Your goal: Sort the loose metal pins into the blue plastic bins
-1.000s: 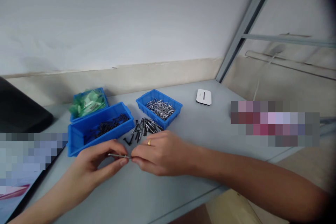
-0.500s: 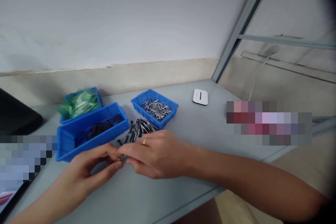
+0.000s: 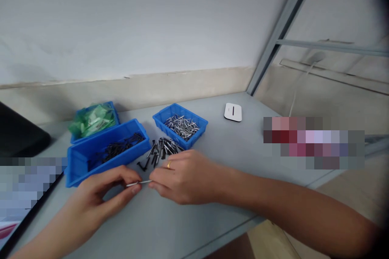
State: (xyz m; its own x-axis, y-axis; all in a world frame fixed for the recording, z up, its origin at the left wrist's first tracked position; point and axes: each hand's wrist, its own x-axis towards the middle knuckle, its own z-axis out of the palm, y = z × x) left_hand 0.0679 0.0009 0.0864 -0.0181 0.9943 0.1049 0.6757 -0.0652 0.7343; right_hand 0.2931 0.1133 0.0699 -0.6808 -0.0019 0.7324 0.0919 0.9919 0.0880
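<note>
Between my hands is a thin silvery metal piece (image 3: 145, 181), like a nail or rivet. My left hand (image 3: 105, 194) pinches its left part between thumb and forefinger, where a silvery end sticks out. The fingertips of my right hand (image 3: 182, 178), which wears a gold ring, close on the right end. Just behind my right hand lies a pile of dark and silvery pieces (image 3: 162, 147) on the grey table. A long blue bin (image 3: 75, 170) with dark screws is behind my left hand. Another blue bin (image 3: 190, 143) holds silvery pieces.
At the back left, a blue bin (image 3: 114, 109) carries green plastic packets (image 3: 95, 120). A white box-shaped device (image 3: 233, 112) lies on the grey table (image 3: 225, 145). A dark object and a blurred screen are at the left; a metal frame (image 3: 273, 40) rises at the right.
My right hand has drawn slightly away to the right from my left fingertips, so more of the thin metal piece shows between them. The view has shifted slightly.
</note>
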